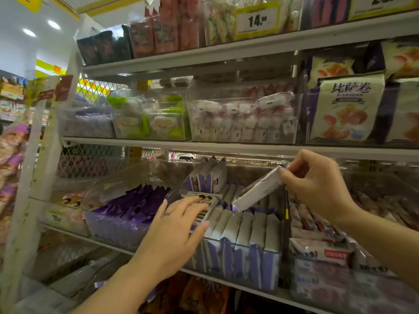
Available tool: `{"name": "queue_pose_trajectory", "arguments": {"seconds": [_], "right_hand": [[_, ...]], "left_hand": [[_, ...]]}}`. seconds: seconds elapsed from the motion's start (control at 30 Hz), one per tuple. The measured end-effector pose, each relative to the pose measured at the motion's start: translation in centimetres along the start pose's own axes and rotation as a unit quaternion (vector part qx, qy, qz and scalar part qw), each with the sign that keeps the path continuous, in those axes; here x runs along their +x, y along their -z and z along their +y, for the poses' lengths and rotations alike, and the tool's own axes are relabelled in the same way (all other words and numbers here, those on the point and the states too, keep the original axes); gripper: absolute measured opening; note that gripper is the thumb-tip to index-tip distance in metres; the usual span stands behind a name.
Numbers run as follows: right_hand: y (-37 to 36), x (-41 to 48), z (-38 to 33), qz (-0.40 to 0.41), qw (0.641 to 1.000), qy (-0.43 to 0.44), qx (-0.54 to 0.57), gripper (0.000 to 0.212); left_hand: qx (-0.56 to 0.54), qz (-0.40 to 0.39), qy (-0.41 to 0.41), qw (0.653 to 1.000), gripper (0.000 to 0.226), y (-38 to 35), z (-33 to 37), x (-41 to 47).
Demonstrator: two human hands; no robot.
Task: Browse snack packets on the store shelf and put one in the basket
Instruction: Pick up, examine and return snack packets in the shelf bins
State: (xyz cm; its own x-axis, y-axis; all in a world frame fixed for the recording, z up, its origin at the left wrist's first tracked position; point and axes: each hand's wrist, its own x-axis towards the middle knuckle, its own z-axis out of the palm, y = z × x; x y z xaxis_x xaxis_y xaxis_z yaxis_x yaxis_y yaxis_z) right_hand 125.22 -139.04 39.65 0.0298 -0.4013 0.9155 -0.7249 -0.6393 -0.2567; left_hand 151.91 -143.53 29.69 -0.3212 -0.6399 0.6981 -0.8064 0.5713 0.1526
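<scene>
My right hand [315,184] pinches the top edge of a white and purple snack packet [257,191] and holds it tilted above a clear bin [238,264] packed with several matching packets. My left hand [172,234] reaches into the same bin with its fingers spread over a small packet with cartoon faces [204,200], touching it; whether it grips it I cannot tell. No basket is in view.
A bin of dark purple packets [136,205] stands left of the hands, and pinkish packets [322,248] lie to the right. Shelves above carry clear bins of wrapped sweets [244,121] and large snack bags [347,109]. A yellow price tag [257,20] hangs at top.
</scene>
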Motion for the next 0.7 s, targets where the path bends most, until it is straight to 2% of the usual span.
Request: {"name": "queue_pose_trajectory", "arguments": {"seconds": [0.07, 0.13, 0.17, 0.23, 0.3, 0.37, 0.43, 0.5, 0.57, 0.63, 0.7], "right_hand": [[0.3, -0.4, -0.8, -0.024, 0.996, -0.026, 0.086, 0.017], [0.1, -0.9, -1.9, -0.047, 0.986, -0.038, 0.153, 0.018], [-0.2, -1.2, -2.4, -0.060, 0.980, -0.041, 0.183, 0.019], [-0.9, -1.9, -3.5, -0.094, 0.963, -0.040, 0.250, 0.021], [-1.8, -2.7, -4.3, -0.125, 0.944, -0.042, 0.302, 0.022], [-2.6, -3.4, -4.6, -0.133, 0.938, -0.061, 0.315, 0.018], [-3.2, -3.8, -4.9, -0.128, 0.924, -0.116, 0.342, 0.012], [-3.8, -4.3, -5.2, -0.159, 0.874, -0.208, 0.410, 0.032], [-4.3, -4.9, -5.9, -0.210, 0.838, -0.252, 0.435, 0.049], [-5.1, -5.7, -6.6, -0.218, 0.820, -0.266, 0.457, 0.038], [-5.8, -6.2, -7.2, -0.184, 0.802, -0.291, 0.488, 0.022]], "left_hand": [[-0.148, 0.061, 0.028, 0.987, 0.057, 1.3, 1.0, -0.1], [-0.305, 0.076, 0.078, 0.946, 0.051, 2.5, 2.1, 0.1], [-0.370, 0.048, 0.105, 0.922, 0.052, 3.1, 2.7, 0.2], [-0.485, -0.071, 0.141, 0.860, 0.052, 4.0, 3.7, 0.0], [-0.567, -0.167, 0.157, 0.791, 0.037, 4.4, 4.3, -0.7], [-0.611, -0.157, 0.158, 0.759, 0.029, 4.4, 4.6, -1.4], [-0.613, -0.095, 0.157, 0.769, 0.034, 4.1, 4.6, -1.9], [-0.573, -0.025, 0.160, 0.804, 0.039, 3.8, 4.4, -2.2], [-0.535, 0.005, 0.159, 0.830, 0.037, 3.6, 4.3, -2.7], [-0.506, -0.002, 0.137, 0.851, 0.036, 3.4, 4.5, -3.3], [-0.503, 0.003, 0.116, 0.857, 0.033, 3.1, 4.8, -4.0]]}}
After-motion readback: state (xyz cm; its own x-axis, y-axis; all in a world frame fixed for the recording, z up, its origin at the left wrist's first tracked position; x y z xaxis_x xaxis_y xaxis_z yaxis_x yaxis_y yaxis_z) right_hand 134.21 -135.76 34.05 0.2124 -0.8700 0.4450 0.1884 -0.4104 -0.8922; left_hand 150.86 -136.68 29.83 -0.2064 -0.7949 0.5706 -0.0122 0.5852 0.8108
